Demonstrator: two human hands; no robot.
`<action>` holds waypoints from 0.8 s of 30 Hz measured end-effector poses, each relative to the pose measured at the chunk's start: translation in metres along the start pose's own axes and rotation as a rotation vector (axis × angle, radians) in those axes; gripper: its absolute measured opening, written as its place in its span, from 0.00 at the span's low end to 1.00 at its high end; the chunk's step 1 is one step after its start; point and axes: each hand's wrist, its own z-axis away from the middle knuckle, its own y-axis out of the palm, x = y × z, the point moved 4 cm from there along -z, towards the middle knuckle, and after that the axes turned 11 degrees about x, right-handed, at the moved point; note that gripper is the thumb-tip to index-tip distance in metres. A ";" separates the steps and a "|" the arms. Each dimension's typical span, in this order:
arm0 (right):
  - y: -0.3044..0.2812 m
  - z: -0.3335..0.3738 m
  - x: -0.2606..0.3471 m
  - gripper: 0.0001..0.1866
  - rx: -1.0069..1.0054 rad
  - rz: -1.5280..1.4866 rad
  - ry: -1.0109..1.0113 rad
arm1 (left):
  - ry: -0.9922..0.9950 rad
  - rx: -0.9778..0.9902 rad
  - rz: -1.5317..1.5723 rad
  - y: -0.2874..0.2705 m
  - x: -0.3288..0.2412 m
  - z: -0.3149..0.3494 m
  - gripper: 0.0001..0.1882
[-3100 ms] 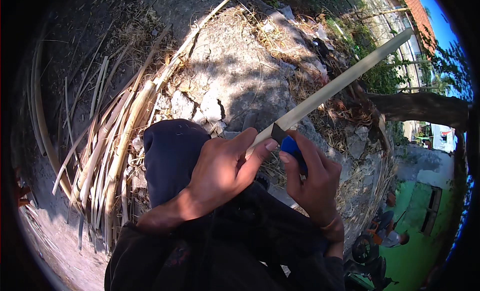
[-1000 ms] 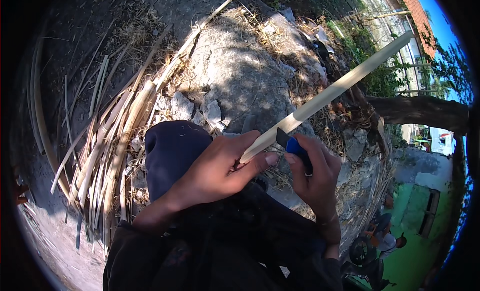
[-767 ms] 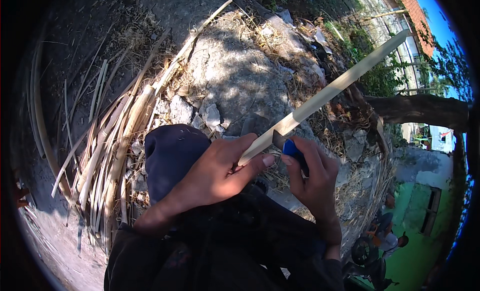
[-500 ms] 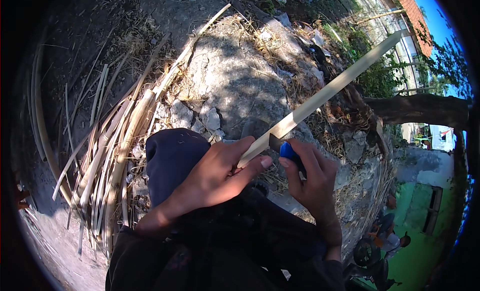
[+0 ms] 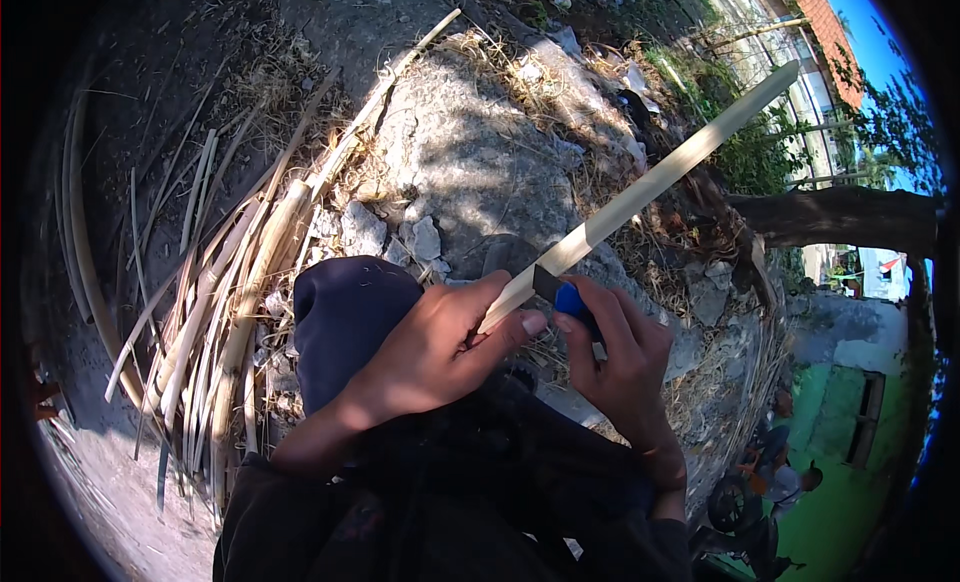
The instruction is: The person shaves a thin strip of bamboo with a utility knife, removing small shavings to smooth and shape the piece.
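Note:
My left hand (image 5: pixel 440 337) is closed round the near end of a long, pale, flat bamboo strip (image 5: pixel 640 197). The strip slants up and away to the right, its far end in the air. In my right hand (image 5: pixel 625 357) is a knife (image 5: pixel 570 300) with a blue handle, gripped between thumb and fingers. Its short dark blade lies against the strip's edge just beyond my left thumb. Most of the handle is hidden by my fingers. My knee (image 5: pixel 350 317) in dark cloth is beside my left wrist.
Many bamboo strips and poles (image 5: pixel 230 312) lie heaped on the ground at the left. Pale rock (image 5: pixel 450 162) with dry shavings lies ahead. A tree trunk (image 5: pixel 840 219) crosses at right. A person (image 5: pixel 790 487) by a motorbike (image 5: pixel 735 502) is near a green wall (image 5: pixel 840 412).
The bamboo strip has tilted and shifted very slightly. My right hand and the knife have moved a little to the left, the blade still at the strip.

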 end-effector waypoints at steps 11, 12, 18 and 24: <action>-0.008 -0.001 -0.006 0.17 -0.097 0.032 0.023 | 0.136 -0.075 -0.020 0.004 0.012 0.004 0.10; -0.011 0.000 -0.007 0.17 -0.122 0.038 0.030 | 0.137 -0.072 -0.018 0.003 0.008 0.004 0.10; -0.005 0.000 0.000 0.17 -0.038 0.018 -0.006 | 0.026 -0.006 0.129 -0.002 0.007 0.005 0.11; -0.008 0.000 0.003 0.18 -0.001 0.012 0.019 | -0.077 0.040 0.168 0.000 0.013 0.003 0.15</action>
